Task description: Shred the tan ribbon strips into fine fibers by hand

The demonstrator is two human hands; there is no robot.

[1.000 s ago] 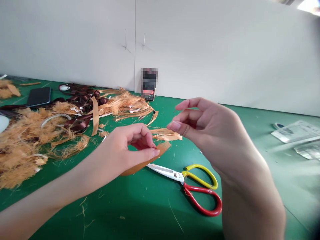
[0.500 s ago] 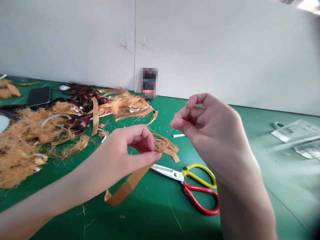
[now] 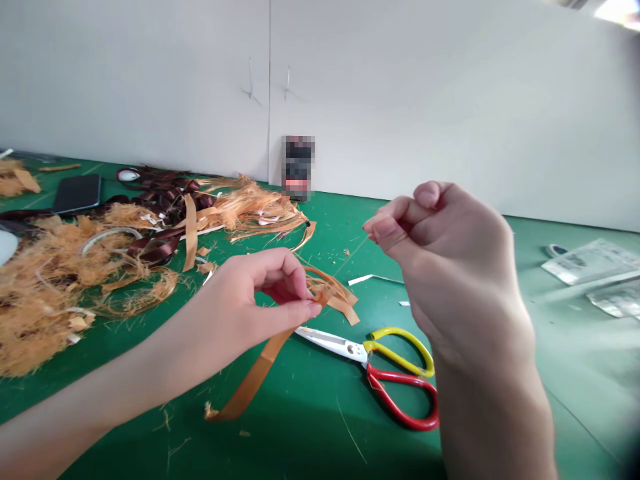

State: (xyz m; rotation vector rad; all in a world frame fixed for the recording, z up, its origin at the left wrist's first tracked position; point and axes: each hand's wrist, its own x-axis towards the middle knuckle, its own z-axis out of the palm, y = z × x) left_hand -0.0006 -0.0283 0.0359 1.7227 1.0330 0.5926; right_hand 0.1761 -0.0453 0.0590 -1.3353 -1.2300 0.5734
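My left hand (image 3: 260,293) is closed, with thumb and fingertips pinching a tan ribbon (image 3: 265,373). The ribbon's longer part hangs down to the lower left and ends in a frayed tuft; its short end pokes out past the fingertips. My right hand (image 3: 440,247) is raised to the right, its thumb and index finger pressed together. A fine thread (image 3: 351,256) runs faintly from these fingertips down toward the ribbon's end. Beneath the hands lie scissors (image 3: 345,347) with one yellow and one red handle. Several cut tan ribbon pieces (image 3: 345,307) rest behind the left fingertips.
Heaps of frayed tan fibre (image 3: 45,287) and dark brown ribbon (image 3: 160,247) cover the left of the green table (image 3: 310,427). A black phone-like slab (image 3: 77,193) lies beyond them. Clear plastic packets (image 3: 595,263) are at right. A white panel (image 3: 450,100) closes the back.
My right hand has moved right, away from the left, with the fine thread now stretched between them. The hanging ribbon has swung slightly. More of a white strip shows on the table.
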